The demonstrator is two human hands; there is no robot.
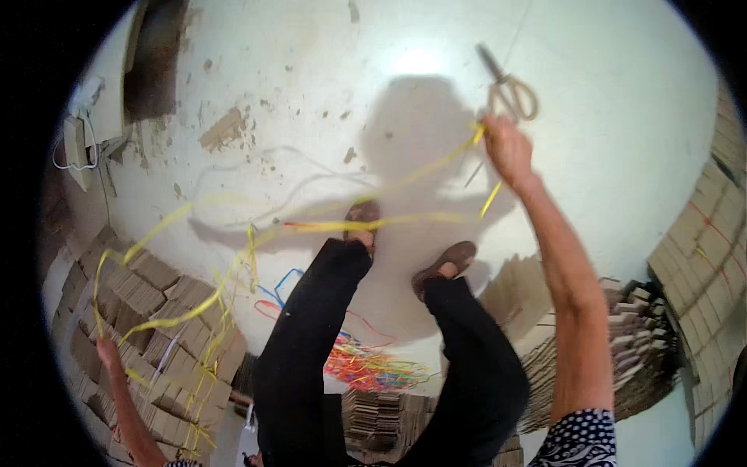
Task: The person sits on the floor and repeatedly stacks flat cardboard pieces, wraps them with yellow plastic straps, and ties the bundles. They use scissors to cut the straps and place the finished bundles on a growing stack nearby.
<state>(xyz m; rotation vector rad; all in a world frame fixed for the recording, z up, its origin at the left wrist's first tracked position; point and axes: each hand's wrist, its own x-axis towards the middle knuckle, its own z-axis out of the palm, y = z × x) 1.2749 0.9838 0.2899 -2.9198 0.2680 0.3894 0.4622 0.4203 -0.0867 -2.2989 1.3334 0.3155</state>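
Note:
At far left, my left hand (pixel 106 352) is closed on a long yellow strap (pixel 177 317). The strap sweeps in loose, blurred loops across the view to my right hand (pixel 509 149). That hand is stretched forward in a fist, with a bright piece of the strap at its fingers. Scissors (pixel 514 99) with brown loop handles and dark blades show just beyond the right fist. Whether that hand touches them or they lie on the floor, I cannot tell. A short yellow piece (pixel 490 200) shows below the right hand.
Stacks of brown cardboard (pixel 175 294) stand at left, with more bundles (pixel 634 350) at right. Between my legs lies a heap of coloured straps (pixel 366 364). My shoes (pixel 445 266) rest on the pale floor (pixel 599 148). A white cable (pixel 95 148) hangs at far left.

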